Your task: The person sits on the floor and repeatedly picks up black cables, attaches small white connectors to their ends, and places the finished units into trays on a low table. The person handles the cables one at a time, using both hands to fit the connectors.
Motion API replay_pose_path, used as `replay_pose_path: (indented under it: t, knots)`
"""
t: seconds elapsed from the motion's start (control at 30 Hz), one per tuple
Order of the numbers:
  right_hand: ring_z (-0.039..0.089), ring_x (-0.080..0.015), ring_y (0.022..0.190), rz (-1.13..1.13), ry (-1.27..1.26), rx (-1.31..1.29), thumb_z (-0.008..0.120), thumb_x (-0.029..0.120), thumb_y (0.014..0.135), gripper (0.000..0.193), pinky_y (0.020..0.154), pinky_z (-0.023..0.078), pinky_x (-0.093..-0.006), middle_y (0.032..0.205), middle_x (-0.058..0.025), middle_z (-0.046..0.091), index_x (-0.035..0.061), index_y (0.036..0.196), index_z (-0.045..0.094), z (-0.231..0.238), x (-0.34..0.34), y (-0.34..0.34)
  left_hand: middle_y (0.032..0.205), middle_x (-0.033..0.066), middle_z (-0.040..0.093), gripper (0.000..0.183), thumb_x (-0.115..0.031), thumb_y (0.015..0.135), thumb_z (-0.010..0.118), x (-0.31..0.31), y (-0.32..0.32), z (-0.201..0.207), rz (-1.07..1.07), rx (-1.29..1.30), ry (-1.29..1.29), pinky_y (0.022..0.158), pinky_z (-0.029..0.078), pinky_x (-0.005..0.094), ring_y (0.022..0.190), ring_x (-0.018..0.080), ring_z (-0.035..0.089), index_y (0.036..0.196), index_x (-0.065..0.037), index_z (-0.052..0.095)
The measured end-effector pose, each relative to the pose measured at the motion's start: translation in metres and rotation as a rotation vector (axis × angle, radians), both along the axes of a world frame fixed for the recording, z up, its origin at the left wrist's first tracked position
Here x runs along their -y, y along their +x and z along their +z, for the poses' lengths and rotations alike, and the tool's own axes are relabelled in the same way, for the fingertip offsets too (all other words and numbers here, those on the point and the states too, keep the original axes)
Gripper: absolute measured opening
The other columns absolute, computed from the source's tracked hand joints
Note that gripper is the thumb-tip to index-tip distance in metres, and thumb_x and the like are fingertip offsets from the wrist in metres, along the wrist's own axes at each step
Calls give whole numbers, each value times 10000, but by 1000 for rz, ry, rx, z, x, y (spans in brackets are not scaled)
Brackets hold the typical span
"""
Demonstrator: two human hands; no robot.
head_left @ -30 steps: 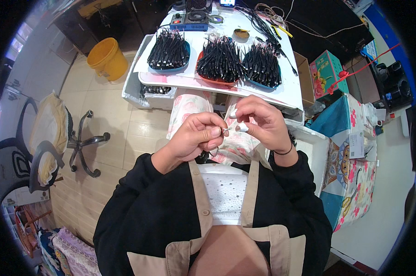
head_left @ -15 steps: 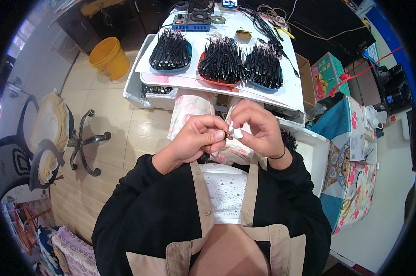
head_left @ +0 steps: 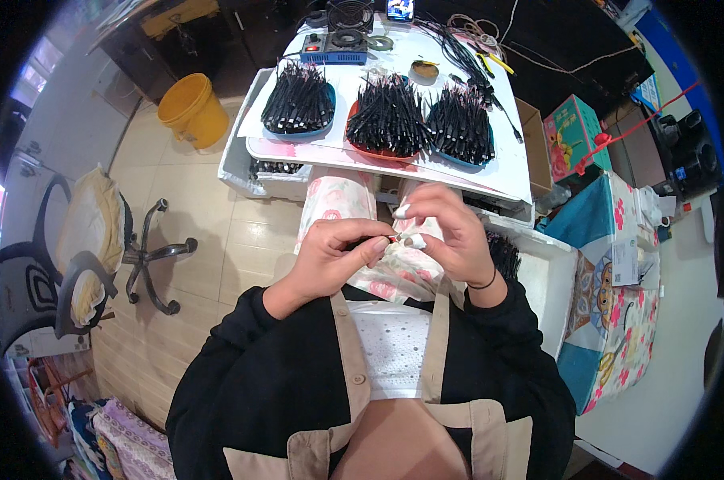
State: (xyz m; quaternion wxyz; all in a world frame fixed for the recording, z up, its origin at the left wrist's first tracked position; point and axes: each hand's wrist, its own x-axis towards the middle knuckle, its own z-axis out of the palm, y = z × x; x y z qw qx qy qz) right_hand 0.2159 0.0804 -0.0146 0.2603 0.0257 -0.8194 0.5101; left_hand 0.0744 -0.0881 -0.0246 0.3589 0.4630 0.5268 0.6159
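Note:
Over my lap, in front of the table, both hands meet. My left hand [head_left: 336, 254] is closed, thumb against forefinger, pinching a small thin piece whose dark end just shows at the fingertips; its kind is too small to make out. White wrapping covers the thumb and forefinger tips of my right hand [head_left: 451, 238]. Those two fingers stand apart, the thumb tip close beside the left fingertips. Beyond the hands, bundles of short black cables [head_left: 386, 116] fill a red tray [head_left: 378, 153] and two blue trays, the left tray [head_left: 298, 133] and the right tray [head_left: 463, 163].
The white table [head_left: 330, 150] bears a blue box device [head_left: 334, 58], a fan [head_left: 350, 11], a small amber dish [head_left: 424, 70] and yellow-handled pliers [head_left: 499, 63]. A foam box [head_left: 547, 300] stands right of my legs. Leftward are a yellow bucket [head_left: 192, 112] and a wheeled chair [head_left: 90, 232].
My right thumb and forefinger have parted from their pinch at the left fingertips, the forefinger lifting away. My left hand keeps its pinch. The view has shifted slightly.

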Motion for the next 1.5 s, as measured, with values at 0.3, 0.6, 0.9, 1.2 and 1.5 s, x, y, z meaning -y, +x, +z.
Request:
replay_pose_path:
  t: [0.3,0.6,0.9,1.2,1.5]
  knots:
    - [478,-265,1069,-129,499,-203,753,22,670,287,763,444,-340,1162,-59,544,150,914,674,10,9,-1,736,22,620,152,-64,930,604,0,2,-4,7,1,13,572,446,227,635,65,540,1012,50,663]
    - [493,-266,1022,-133,462,-228,721,-3,689,212,783,442,-338,1130,-73,584,102,854,642,5,13,-7,742,18,614,143,-56,936,594,2,-1,-4,-37,45,-7,576,438,222,645,64,535,1008,48,660]
    - [496,-269,1017,-119,445,-186,689,47,749,131,862,413,-377,1118,-78,587,86,847,612,5,10,-9,745,29,620,143,-41,929,596,2,-3,-8,-51,74,-10,564,433,223,640,66,538,1013,55,661]
    - [499,-276,1047,4,145,-87,614,64,801,58,928,391,-375,1101,-102,569,62,855,594,-14,0,-12,707,45,639,140,-64,913,623,-1,1,-11,18,-38,-48,561,452,236,616,76,558,999,32,679]
    - [481,-241,1174,41,-56,-118,698,43,767,258,913,406,-343,1255,-139,495,52,1007,605,-19,-12,-5,737,105,663,143,-12,842,655,-3,0,-5,128,-438,91,567,480,283,606,178,616,981,6,687]
